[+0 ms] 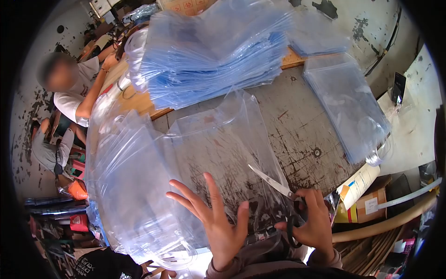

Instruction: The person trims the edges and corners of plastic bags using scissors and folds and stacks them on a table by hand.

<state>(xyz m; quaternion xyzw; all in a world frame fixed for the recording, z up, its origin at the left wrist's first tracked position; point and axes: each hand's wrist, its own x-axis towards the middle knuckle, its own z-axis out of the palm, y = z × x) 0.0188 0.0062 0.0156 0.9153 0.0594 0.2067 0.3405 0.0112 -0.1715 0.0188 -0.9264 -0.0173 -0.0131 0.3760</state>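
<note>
Left hand (222, 225) is open, fingers spread and thumb held apart, raised over the near edge of the surface (297, 123), with a brown sleeve (224, 269) at the wrist. Right hand (312, 224), also at the near edge, is closed on a pair of scissors (274, 182), gripping the dark handles; the blades point away from the body, toward the far edge. Whether the blades are fully together cannot be determined. One clear plastic bag (223, 146) is laid across the middle of the surface, its far end raised in folds near the far edge. Scissor blades are over the right side of this bag; contact cannot be confirmed. Scratches and worn patches of the surface show through the film. Left pile (130, 181) of clear bags runs along the left edge to the near left corner, just beside the laid-out bag. Large pile (216, 60) of bluish bags occupies the far edge, with wood (293, 59) visible under it. Right pile (346, 104) lies aslant at the right edge, pale loops (377, 153) at its near end. Beyond the left edge, a co-worker (69, 104) in a white top extends an arm. Off the right edge, a dark phone (398, 88) stands upright and a cardboard box (371, 204) sits lower.
</note>
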